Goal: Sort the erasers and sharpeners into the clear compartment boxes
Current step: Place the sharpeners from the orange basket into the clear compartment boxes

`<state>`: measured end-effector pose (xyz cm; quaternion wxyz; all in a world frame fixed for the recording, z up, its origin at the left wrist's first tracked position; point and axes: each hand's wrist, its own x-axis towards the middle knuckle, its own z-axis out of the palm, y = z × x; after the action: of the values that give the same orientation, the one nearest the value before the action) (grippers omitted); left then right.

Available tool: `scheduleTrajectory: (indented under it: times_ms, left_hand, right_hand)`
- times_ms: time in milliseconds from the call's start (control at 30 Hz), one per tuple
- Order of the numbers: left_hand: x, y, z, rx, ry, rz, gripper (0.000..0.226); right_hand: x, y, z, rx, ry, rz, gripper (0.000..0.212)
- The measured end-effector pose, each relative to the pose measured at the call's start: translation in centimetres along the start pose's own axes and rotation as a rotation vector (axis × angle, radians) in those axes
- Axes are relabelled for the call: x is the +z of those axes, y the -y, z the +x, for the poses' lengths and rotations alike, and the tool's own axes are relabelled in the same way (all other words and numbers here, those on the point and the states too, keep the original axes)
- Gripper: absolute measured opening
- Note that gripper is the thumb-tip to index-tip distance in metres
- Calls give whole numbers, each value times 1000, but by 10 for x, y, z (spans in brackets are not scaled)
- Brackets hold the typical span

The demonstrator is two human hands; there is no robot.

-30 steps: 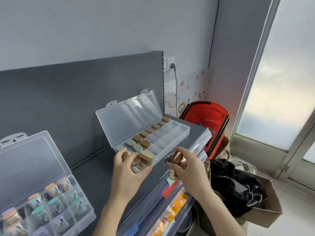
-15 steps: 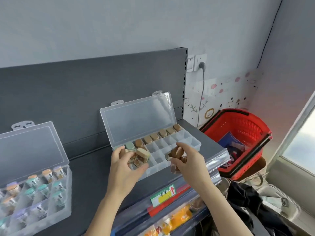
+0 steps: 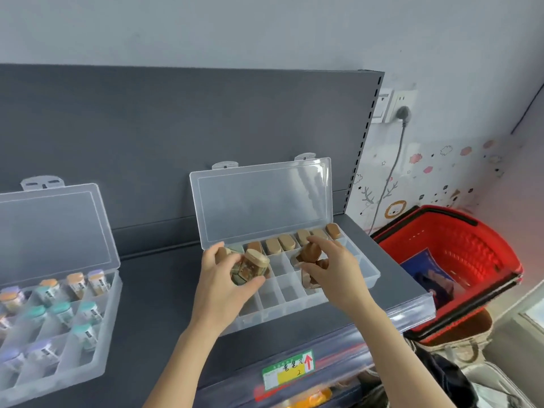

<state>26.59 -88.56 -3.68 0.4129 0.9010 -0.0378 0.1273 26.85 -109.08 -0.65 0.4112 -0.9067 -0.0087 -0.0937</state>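
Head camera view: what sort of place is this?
Probably a small stationery shop: a dark display shelf with a price label on its front rail, a red shopping basket beside it, and clear compartment boxes of small stock.

Shop. Grey display shelf (image 3: 164, 293) with slotted upright (image 3: 366, 142); green-yellow price tag (image 3: 290, 369) in front-edge label strip; red shopping basket (image 3: 459, 231) beside; clear compartment box (image 3: 294, 315) of small stock.

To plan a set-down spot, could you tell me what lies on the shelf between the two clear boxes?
In the head view, only bare grey shelf lies between the left box and the right box.
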Motion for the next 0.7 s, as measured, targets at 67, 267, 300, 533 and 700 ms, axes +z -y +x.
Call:
scheduleTrajectory:
  times_ms: [67,267,300,533,700]
  left_hand:
    - [3,2,4,-14,-6,2,47]
    - [8,5,11,-54,-45,1,46]
    - [8,4,13,-62,-58,2,47]
    - [10,-2,17,-113,-164,-30,44]
    - [16,-3,19,-160,-213,-26,44]
  right_hand:
    - [1,-3,11,-26,30,-27,34]
    - [5,1,45,-185,236,-243,23]
    - [7,1,51,-222,276,-283,21]
    - [16,11,81,-439,514,-645,25]
    - [22,4,89,-514,630,-767,36]
